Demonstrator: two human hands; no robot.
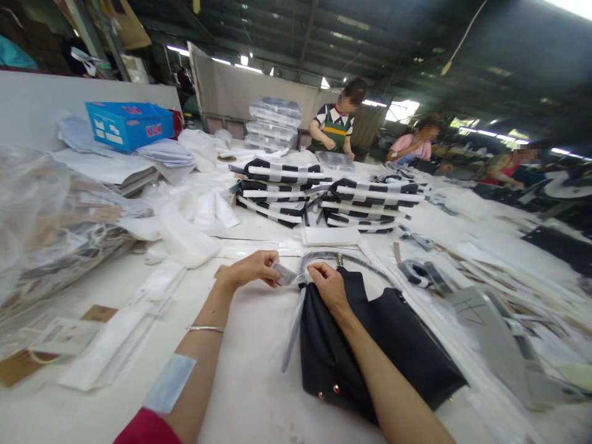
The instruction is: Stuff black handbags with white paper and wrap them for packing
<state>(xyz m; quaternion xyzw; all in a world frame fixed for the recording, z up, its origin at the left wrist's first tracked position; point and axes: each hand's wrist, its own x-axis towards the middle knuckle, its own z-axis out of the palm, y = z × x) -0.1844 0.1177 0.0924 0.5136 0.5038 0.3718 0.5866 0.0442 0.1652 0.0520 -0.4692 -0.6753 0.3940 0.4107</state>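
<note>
A black handbag point(393, 333) lies on the white table in front of me, with gold studs on its base and a handle point(365, 265) wrapped in clear film. My left hand point(256, 269), a bangle on its wrist, pinches a small greyish plastic packet point(285, 275) beside the handle's end. Close by, my right hand point(329, 285) is closed at the bag's top edge, near a whitish wisp by the handle; what its fingers grip is too small to tell. A pale wrapped strap point(293, 336) hangs down the bag's left side.
Beyond the bag stand two stacks of black bags wrapped in white strips point(277, 191). To the left lie a plastic sack point(32, 234), white wrapping and brown tags point(99, 313); a blue box point(130, 126) stands farther back. A grey panel point(490, 333) lies right. Co-workers are across the table.
</note>
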